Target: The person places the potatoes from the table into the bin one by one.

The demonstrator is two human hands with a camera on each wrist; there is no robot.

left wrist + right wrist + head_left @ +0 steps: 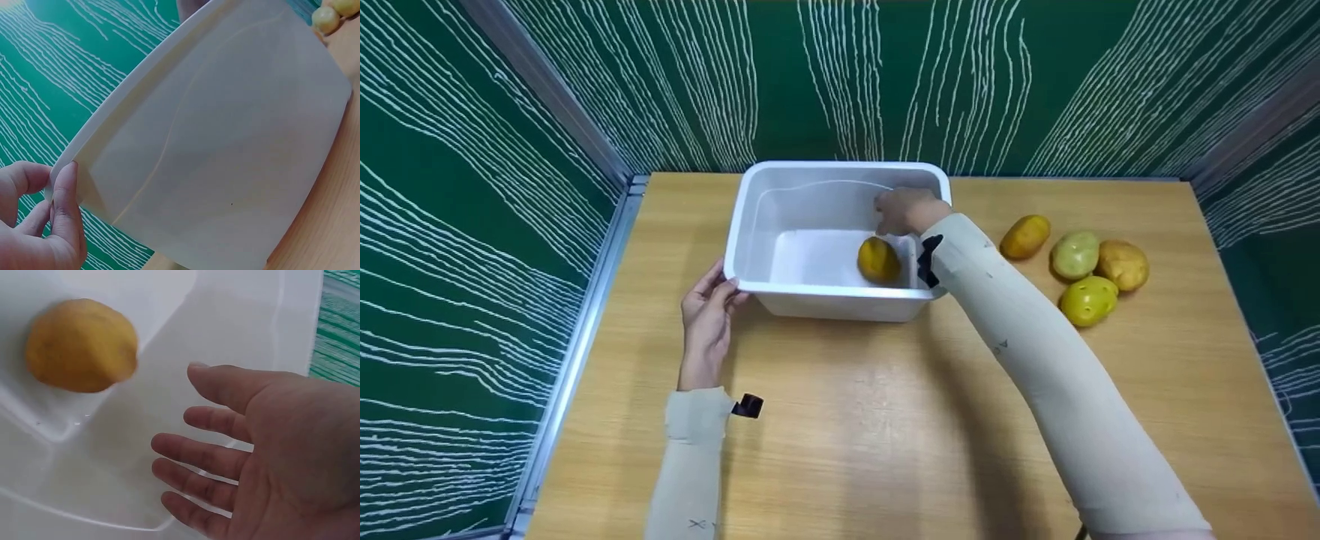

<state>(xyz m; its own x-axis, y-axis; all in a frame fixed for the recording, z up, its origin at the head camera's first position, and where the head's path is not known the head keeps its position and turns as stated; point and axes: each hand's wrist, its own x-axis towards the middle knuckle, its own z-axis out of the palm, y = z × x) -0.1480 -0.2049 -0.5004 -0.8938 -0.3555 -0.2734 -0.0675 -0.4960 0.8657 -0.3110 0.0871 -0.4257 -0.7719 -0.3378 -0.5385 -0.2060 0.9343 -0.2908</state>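
A white plastic tub (840, 300) stands on the table. At its front left corner, my left hand (709, 319) pinches the rim; in the left wrist view the thumb and fingers (66, 208) lie on either side of that edge. Inside the tub, toward the right, a rounded yellow-orange fruit (877, 261) lies on the floor. Over the tub's right side is my right hand (911, 210), reaching in past the rim. The right wrist view shows that hand (264, 450) holding nothing, fingers extended and apart from the fruit (81, 346).
Right of the tub, a group of fruits lies on the table (840, 450): an oblong orange-yellow one (1025, 237), a pale green one (1075, 255), a yellow-brown one (1123, 265) and a yellow-green one (1088, 301). Green walls (780, 75) with white lines enclose the table's back and sides.
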